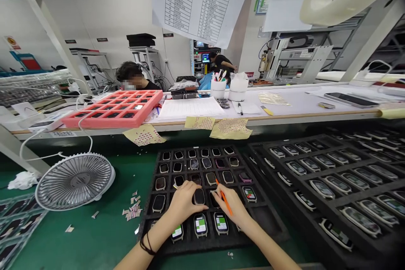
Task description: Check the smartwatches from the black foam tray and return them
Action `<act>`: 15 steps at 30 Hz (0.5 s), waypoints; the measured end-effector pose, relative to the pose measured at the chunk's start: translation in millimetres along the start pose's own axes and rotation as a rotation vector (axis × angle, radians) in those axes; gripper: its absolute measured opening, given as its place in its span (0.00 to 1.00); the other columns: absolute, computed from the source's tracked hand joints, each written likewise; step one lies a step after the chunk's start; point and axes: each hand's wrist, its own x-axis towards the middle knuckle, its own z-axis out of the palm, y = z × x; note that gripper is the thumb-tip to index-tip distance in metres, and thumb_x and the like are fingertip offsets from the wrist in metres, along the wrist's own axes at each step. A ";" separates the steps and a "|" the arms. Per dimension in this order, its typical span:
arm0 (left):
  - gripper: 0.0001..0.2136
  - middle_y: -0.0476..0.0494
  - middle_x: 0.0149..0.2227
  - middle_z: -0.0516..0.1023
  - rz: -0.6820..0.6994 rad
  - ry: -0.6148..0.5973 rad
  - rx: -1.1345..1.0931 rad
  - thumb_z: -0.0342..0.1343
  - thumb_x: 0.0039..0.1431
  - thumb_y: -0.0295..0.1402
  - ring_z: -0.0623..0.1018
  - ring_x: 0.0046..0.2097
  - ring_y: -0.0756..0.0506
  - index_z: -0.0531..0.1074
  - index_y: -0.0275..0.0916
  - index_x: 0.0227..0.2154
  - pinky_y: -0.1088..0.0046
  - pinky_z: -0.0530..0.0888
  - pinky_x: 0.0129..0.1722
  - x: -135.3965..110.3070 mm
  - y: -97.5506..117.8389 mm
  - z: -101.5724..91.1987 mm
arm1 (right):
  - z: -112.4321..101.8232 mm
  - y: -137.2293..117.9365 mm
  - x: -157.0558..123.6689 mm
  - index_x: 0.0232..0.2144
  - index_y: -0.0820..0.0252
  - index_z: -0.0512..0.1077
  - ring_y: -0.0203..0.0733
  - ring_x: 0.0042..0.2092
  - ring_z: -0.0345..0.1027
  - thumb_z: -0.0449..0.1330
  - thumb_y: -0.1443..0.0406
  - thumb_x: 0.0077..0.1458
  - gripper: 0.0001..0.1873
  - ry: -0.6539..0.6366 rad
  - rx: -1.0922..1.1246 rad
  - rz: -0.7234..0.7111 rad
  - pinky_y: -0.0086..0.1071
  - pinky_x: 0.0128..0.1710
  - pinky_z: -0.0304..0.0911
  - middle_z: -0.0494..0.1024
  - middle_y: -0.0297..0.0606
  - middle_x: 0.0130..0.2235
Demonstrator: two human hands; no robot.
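Observation:
A black foam tray in front of me holds smartwatch bodies without straps, set in rows of compartments. My left hand has its thumb and fingers around the sides of a smartwatch with a dark screen, low over the tray's middle. In my right hand is a thin orange pen-like tool, gripped along the palm. The right fingertips are beside a dark watch, partly hidden by them. Nearer to me, a lit watch and another lit watch show green and white screens.
More black trays of watches stand at the right. At the left are a grey fan, paper scraps and clear trays. A shelf ahead carries a pink foam tray. Two people are beyond it.

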 end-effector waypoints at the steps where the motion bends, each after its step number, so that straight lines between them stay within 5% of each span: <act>1: 0.21 0.41 0.40 0.76 0.002 -0.009 0.033 0.67 0.41 0.42 0.75 0.43 0.38 0.72 0.39 0.38 0.60 0.72 0.41 -3.7 0.0 -0.1 | -0.9 0.7 -5.5 0.19 0.54 0.49 0.37 0.21 0.56 0.50 0.55 0.57 0.19 0.015 -0.034 -0.004 0.30 0.24 0.52 0.59 0.29 0.19; 4: 0.19 0.39 0.44 0.75 -0.017 0.017 0.137 0.62 0.49 0.44 0.74 0.45 0.37 0.72 0.39 0.40 0.60 0.71 0.42 -22.8 -3.9 -12.9 | -18.0 8.3 -16.5 0.20 0.53 0.51 0.41 0.23 0.61 0.45 0.56 0.61 0.18 0.157 -0.220 -0.010 0.33 0.26 0.55 0.63 0.33 0.21; 8: 0.15 0.39 0.32 0.75 -0.238 0.056 0.269 0.45 0.62 0.41 0.75 0.37 0.41 0.73 0.38 0.33 0.68 0.70 0.36 -72.8 -21.3 -42.4 | -54.8 33.8 -25.6 0.24 0.54 0.57 0.47 0.28 0.66 0.39 0.58 0.64 0.18 0.305 -0.639 -0.010 0.36 0.28 0.58 0.69 0.42 0.24; 11: 0.16 0.38 0.30 0.73 -0.415 0.066 0.311 0.45 0.61 0.41 0.75 0.35 0.41 0.74 0.37 0.35 0.71 0.70 0.31 -111.3 -34.9 -47.9 | -67.7 53.8 -29.6 0.25 0.55 0.61 0.49 0.28 0.67 0.38 0.64 0.63 0.17 0.275 -0.803 0.043 0.36 0.26 0.59 0.71 0.45 0.24; 15: 0.13 0.34 0.38 0.75 -0.354 -0.009 0.374 0.49 0.58 0.37 0.75 0.40 0.38 0.75 0.39 0.40 0.70 0.71 0.32 -135.4 -39.2 -31.0 | -67.6 64.2 -27.1 0.31 0.59 0.65 0.49 0.28 0.71 0.39 0.68 0.60 0.15 0.169 -0.685 0.146 0.36 0.25 0.61 0.74 0.46 0.26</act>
